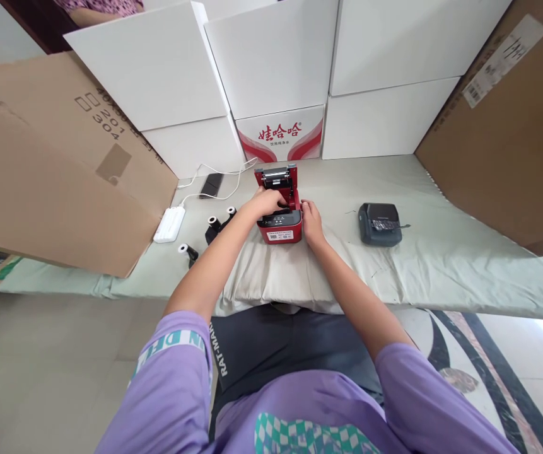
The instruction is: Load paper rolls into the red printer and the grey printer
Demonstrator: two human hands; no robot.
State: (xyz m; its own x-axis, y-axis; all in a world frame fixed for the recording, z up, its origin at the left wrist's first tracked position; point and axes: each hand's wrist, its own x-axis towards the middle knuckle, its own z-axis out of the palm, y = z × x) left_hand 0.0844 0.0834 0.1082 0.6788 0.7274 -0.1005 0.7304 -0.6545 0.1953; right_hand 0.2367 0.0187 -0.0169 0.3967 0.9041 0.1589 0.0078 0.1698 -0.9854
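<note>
A small red and black label printer (280,232) stands on the cloth with its lid raised, showing a roller in the lid. My left hand (271,200) reaches into the opened top from the left. Its fingers are bent down inside, and whatever they grip is hidden. Against the printer's right side, my right hand (312,219) presses with its fingers and steadies the body. Left of the printer, partly behind my left forearm, lie black rolls with white cores (213,222). Another such roll (188,252) rests nearer the front edge.
To the right sits a dark boxy device (379,232) with a dark strip on top. A white power bank (169,224) with a white cable and a black phone-like slab (211,185) lie left. White boxes (271,57) wall the back; brown cardboard (63,157) flanks both sides.
</note>
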